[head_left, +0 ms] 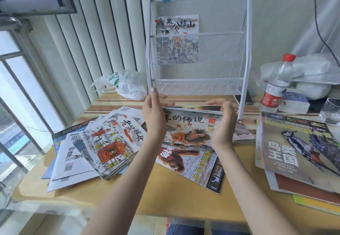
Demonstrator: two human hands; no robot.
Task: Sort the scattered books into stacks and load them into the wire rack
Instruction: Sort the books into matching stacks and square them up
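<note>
A white wire rack [197,32] stands at the back of the wooden table [128,194]; one picture book [176,25] sits in its middle pocket. My left hand [153,117] and my right hand [223,124] grip the two side edges of a thin stack of picture books [189,124], held tilted just in front of the rack's base. Its top cover shows a lion-like beast. A magazine with an orangutan cover [193,163] lies flat under my hands. A messy pile of picture books [108,142] lies at the left. A stack of larger magazines [298,152] with a bird cover lies at the right.
A white plastic bag [125,84] lies left of the rack. A water bottle [277,85] with a red cap, a glass [331,110] and wrapped white items stand at the back right. A window with bars runs along the left edge.
</note>
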